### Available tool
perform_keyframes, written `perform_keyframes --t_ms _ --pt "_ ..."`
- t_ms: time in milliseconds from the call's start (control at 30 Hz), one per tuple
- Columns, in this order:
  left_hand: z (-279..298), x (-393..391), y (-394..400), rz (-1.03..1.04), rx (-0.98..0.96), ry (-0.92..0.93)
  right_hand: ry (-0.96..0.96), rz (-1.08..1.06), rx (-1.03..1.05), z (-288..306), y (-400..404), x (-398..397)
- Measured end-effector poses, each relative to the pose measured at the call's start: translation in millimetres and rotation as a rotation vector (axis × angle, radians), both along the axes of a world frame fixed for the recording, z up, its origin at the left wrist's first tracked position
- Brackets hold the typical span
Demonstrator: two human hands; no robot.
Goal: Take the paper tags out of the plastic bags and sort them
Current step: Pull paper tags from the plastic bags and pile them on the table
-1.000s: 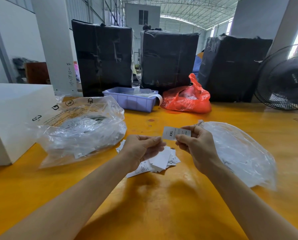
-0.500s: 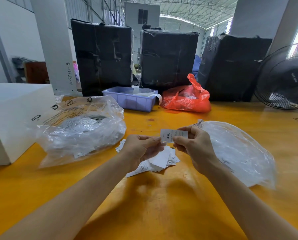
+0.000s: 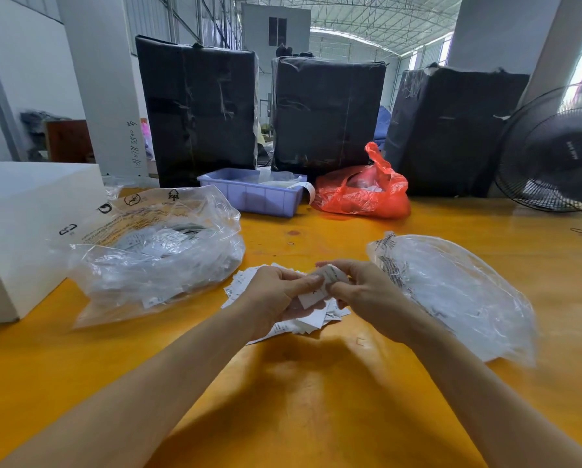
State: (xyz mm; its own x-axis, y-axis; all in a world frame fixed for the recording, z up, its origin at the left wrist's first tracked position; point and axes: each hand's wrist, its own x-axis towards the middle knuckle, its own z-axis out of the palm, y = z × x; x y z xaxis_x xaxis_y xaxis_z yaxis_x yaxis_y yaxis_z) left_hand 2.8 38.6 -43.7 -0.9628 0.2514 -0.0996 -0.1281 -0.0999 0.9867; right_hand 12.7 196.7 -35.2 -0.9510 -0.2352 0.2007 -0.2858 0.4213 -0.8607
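Yellow glossy counter (image 3: 316,417), hands lowered since a second ago.
Crinkled clear bags lie left (image 3: 154,251) and right (image 3: 451,292) of a loose pile of white paper tags (image 3: 303,324). The tag (image 3: 320,287), earlier held flat and level, now bends between both hands just above the pile: left hand (image 3: 276,295) and right hand (image 3: 364,295) fingers pinching it.
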Motion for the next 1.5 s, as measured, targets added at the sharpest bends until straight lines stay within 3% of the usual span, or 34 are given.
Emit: perform_keyframes --t_ms 167,400,500,633,900,1033,1133,1200,1267,1333,1433,1500 --pt "0.8 0.3 0.8 0.059 0.05 -0.028 0.187 -0.201 -0.143 -2.9 -0.2 -2.3" --pt "-1.5 -0.5 3.6 0.158 0.058 -0.05 0.289 -0.165 0.061 -8.0 -11.0 1.7" --pt "-1.3 -1.1 4.3 0.188 0.139 -0.073 0.216 -0.126 0.075 -7.7 -13.5 3.3" --pt "-0.2 -1.5 4.3 0.199 0.177 -0.125 0.104 -0.172 -0.177 -9.8 -15.5 4.2" --pt "5.9 -5.8 -5.3 0.06 -0.063 -0.158 -0.261 -0.356 -0.526 -3.6 3.8 -4.1" --pt "8.3 -7.5 -10.5 0.075 -0.115 -0.068 -0.246 -0.361 -0.575 -0.4 7.5 -6.2" --pt "18.3 -12.3 -19.9 0.211 -0.17 0.058 0.063 -0.474 -0.4 9.7 24.3 -8.3" --pt "26.7 -20.0 -36.9 0.377 -0.167 0.158 0.326 -0.646 -0.085 15.0 49.8 -10.6" --pt "33.3 -29.2 -63.3 0.587 -0.205 0.272 0.454 -0.809 0.212 16.4 80.3 -13.7" --pt "36.1 -37.4 -91.1 0.781 -0.319 0.359 0.382 -0.879 0.425 14.2 106.6 -17.8" --pt "32.7 -43.7 -125.2 0.936 -0.538 0.396 0.016 -0.8 0.702 2.0 124.1 -23.9" --pt "28.3 -45.3 -142.2 0.985 -0.749 0.431 -0.125 -0.745 0.842 -6.5 123.4 -24.1"
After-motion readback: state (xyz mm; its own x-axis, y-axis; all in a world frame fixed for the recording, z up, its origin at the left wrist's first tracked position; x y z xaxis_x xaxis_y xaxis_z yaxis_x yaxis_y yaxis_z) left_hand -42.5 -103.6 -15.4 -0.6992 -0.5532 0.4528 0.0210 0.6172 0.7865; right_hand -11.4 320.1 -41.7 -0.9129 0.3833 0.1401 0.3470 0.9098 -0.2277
